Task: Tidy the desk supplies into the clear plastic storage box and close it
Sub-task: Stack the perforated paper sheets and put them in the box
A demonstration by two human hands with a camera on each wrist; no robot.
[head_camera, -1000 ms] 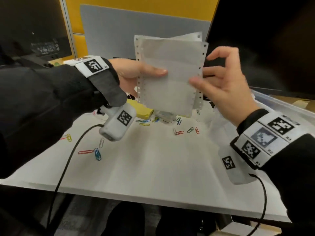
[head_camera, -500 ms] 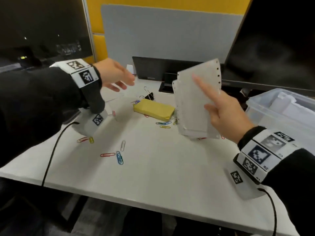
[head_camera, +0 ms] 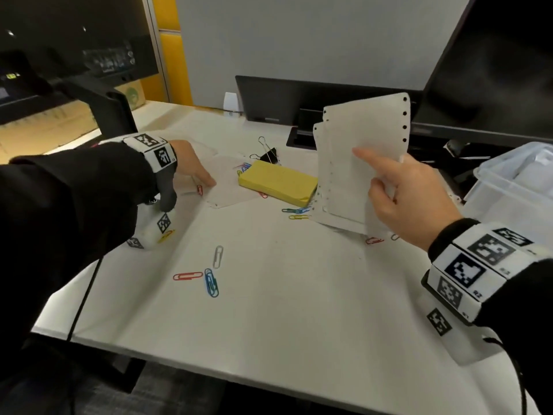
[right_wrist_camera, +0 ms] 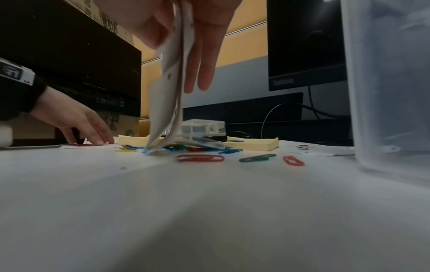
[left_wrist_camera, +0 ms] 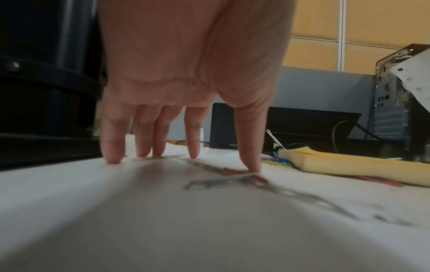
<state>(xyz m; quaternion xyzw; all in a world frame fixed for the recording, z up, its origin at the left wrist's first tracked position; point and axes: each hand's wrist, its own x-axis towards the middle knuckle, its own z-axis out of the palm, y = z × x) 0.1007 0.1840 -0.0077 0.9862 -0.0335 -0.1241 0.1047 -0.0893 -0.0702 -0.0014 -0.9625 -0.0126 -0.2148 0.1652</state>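
My right hand (head_camera: 389, 181) holds several white perforated paper sheets (head_camera: 341, 175) upright, their lower edge at the desk; the right wrist view shows the paper sheets (right_wrist_camera: 165, 103) pinched between thumb and fingers (right_wrist_camera: 202, 55). My left hand (head_camera: 194, 169) lies on a loose sheet (head_camera: 230, 187) flat on the desk, straight fingertips (left_wrist_camera: 193, 147) pressing it beside a red clip (left_wrist_camera: 256, 177). A yellow note pad (head_camera: 278, 182) sits between the hands. The clear storage box (head_camera: 514, 187) stands open at the right edge.
Coloured paper clips (head_camera: 211, 281) are scattered over the white desk (head_camera: 284, 324). A black binder clip (head_camera: 267, 154) lies behind the pad and a small clear case (right_wrist_camera: 202, 128) lies behind the held sheets. Monitors stand along the back.
My left hand let go of the sheets and dropped left onto the loose sheet on the desk. My right hand took the sheets alone and lowered them to the desk.
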